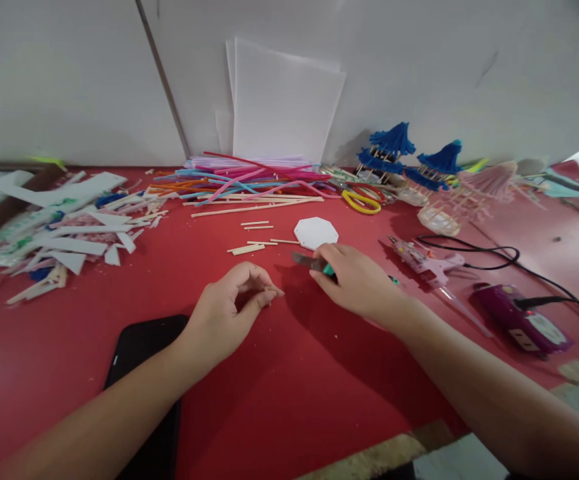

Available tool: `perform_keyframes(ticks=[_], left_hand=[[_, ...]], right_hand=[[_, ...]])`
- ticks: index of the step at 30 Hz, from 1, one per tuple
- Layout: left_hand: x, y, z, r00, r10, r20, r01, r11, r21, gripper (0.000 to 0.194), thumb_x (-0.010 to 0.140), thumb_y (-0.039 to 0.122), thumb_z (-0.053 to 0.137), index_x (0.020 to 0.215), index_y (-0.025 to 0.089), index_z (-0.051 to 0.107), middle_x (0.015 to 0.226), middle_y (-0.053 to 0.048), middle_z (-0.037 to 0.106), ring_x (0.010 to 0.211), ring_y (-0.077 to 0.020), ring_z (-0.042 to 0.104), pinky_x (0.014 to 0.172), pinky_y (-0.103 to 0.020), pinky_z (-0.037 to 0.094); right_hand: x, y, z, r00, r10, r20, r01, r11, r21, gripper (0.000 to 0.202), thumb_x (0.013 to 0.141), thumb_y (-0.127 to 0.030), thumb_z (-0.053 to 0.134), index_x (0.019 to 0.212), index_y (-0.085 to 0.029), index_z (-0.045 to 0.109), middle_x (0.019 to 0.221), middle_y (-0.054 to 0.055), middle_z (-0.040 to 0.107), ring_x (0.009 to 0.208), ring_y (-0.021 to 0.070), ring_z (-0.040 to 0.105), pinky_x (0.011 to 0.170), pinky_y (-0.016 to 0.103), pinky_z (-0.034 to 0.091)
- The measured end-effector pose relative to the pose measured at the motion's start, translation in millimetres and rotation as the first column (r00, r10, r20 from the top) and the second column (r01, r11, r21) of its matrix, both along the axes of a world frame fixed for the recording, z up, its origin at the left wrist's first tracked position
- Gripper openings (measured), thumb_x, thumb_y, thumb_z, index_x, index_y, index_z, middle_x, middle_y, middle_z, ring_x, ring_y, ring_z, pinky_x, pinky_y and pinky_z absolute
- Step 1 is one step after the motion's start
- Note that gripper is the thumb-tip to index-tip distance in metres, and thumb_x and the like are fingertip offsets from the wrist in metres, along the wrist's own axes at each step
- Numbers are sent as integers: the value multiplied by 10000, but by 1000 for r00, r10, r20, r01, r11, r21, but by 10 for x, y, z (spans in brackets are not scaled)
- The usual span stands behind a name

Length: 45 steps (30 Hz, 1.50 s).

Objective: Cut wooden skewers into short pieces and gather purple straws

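- Green-handled, grey-bladed knife point(301, 259): gripped in the right hand point(358, 284), blade pointing left.
- Left hand point(226, 310): thumb and forefinger pinched together; cannot tell what, if anything, they hold.
- Short pale wooden sticks point(248, 250): lying on the red tabletop point(279, 373), beside the white octagonal board point(316, 233).
- Judgement: stick-trimming appears in hand; next move calls for fingertips kept clear of the blade.

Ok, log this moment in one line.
left hand: pinched, contents unclear | right hand: gripping green-handled knife | white octagon: beyond right hand | short sticks: near octagon
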<state>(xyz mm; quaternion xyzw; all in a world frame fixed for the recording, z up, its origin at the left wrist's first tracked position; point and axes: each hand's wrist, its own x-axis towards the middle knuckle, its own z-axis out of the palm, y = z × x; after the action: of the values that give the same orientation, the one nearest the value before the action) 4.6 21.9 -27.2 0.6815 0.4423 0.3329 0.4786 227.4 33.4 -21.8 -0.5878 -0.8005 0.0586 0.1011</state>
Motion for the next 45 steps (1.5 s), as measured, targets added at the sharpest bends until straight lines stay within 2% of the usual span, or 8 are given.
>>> perform_keyframes(ticks=[7, 11, 17, 22, 25, 28, 34, 45], left_hand=[[-8, -11, -9, 997, -32, -72, 35, 999, 42, 79, 841, 268, 546, 873, 223, 491, 877, 4, 702, 882, -137, 666, 751, -235, 502], [-9, -12, 0, 993, -52, -104, 61, 994, 93, 47, 840, 236, 535, 885, 225, 528, 888, 16, 703, 859, -117, 663, 756, -221, 499], [-15, -4, 14, 978, -26, -209, 49, 993, 104, 58, 819, 253, 553, 811, 216, 596, 827, 18, 707, 775, -127, 659, 698, -241, 497], [-45, -14, -15, 979, -6, -204, 24, 996, 84, 83, 802, 273, 571, 823, 218, 629, 847, 13, 710, 768, -138, 653, 689, -258, 493], [-40, -11, -17, 981, 14, -195, 2, 997, 81, 89, 784, 274, 589, 806, 224, 660, 834, 15, 714, 767, -139, 649, 694, -255, 490], [-22, -1, -10, 983, 44, -177, -34, 998, 59, 91, 772, 270, 598, 791, 222, 673, 814, 17, 715, 759, -137, 648, 688, -245, 488], [-10, -2, -9, 986, 65, -154, -56, 997, 60, 76, 765, 232, 593, 751, 216, 667, 762, 23, 699, 716, -124, 632, 659, -230, 473], [-1, -65, 72, 953, 101, -286, -41, 977, 209, 25, 784, 206, 563, 763, 206, 578, 741, 22, 667, 674, -125, 610, 610, -227, 458]], right_hand=[[42, 60, -22, 991, 123, -60, -113, 982, 152, 192, 822, -362, 558, 816, -176, 604, 921, 87, 571, 934, 223, 503, 840, 351, 396], [77, 344, -29, 951, 248, -184, -195, 943, 268, 117, 858, -248, 519, 905, -184, 604, 924, 54, 617, 931, 181, 519, 867, 319, 383], [-91, 760, 9, 961, 278, -4, -274, 952, 135, 123, 793, -243, 613, 882, -168, 652, 948, 85, 562, 955, 218, 448, 880, 346, 354], [-234, 858, 18, 963, 262, 59, -264, 964, 30, 80, 798, -180, 584, 757, -141, 640, 922, 104, 541, 910, 219, 427, 840, 346, 336], [-240, 782, 82, 973, 230, -17, -230, 973, 2, 108, 835, -133, 492, 790, -135, 591, 865, 91, 569, 849, 194, 466, 775, 319, 360], [-227, 579, 160, 946, 182, -267, -202, 978, -52, 91, 839, -139, 466, 853, -163, 553, 833, 39, 595, 757, 145, 507, 691, 271, 387], [-254, 30, 158, 734, 257, -629, -382, 922, -69, 160, 855, -116, 428, 927, -176, 558, 848, 22, 605, 736, 101, 550, 689, 229, 439], [-406, -177, -24, 821, 218, -528, -266, 964, -16, 136, 792, -115, 576, 810, -203, 679, 781, 0, 705, 728, 127, 632, 688, 251, 466]])
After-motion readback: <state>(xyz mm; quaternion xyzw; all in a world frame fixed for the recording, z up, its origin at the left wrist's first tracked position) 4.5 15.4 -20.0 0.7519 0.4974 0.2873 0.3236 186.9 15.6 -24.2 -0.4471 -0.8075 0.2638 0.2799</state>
